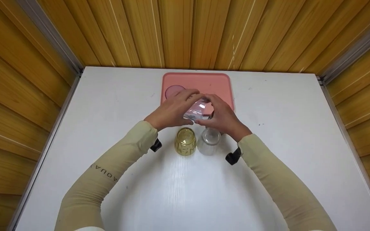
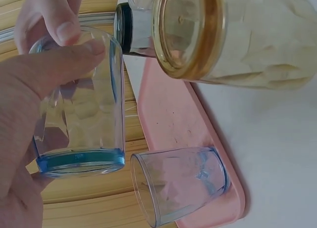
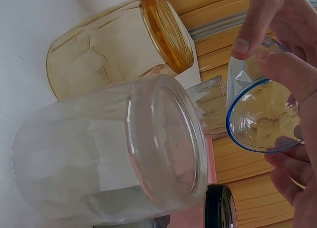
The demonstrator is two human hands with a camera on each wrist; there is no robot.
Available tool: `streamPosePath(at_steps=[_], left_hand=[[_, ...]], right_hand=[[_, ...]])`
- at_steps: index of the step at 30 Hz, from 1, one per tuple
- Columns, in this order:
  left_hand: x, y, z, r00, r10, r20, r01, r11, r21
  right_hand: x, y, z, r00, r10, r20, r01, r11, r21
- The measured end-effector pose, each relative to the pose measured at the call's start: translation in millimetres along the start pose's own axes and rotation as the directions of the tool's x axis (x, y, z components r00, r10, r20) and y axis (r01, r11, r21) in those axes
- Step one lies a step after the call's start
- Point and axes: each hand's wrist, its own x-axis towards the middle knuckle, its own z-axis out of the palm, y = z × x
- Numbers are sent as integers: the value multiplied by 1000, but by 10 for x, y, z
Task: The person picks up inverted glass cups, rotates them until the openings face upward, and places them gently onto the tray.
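Sleeves in pale yellow (image 1: 92,199) extend from the near side; left hand (image 1: 173,110) and right hand (image 1: 222,117) both curl round a transparent, blue-edged faceted tumbler (image 1: 195,112), tilted, off the white surface (image 1: 185,199) near the pink rectangular tray (image 1: 220,88). Even, light pressure from both sides seems best, keeping it clear of the upended amber faceted tumbler (image 1: 185,146) and colourless tumbler (image 1: 208,148) nearer.

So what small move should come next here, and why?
Probably turn the clear, blue-edged tumbler mouth-up: the left hand and right hand hold it tilted near the pink rectangular tray, where a similar clear, blue-based tumbler already stands mouth-up with bare tray beside it.
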Motion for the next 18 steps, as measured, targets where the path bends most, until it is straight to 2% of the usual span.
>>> streamPosePath(at_steps=[9,18], left_hand=[[16,20,26,993,102,-54,-98,992,78],[42,48,60,994,99,-51,-92,987,132]], right_hand=[[14,-3,-21,1000,4,-25,-4,1000,-9],[18,-18,-38,998,64,-29,-64,998,10]])
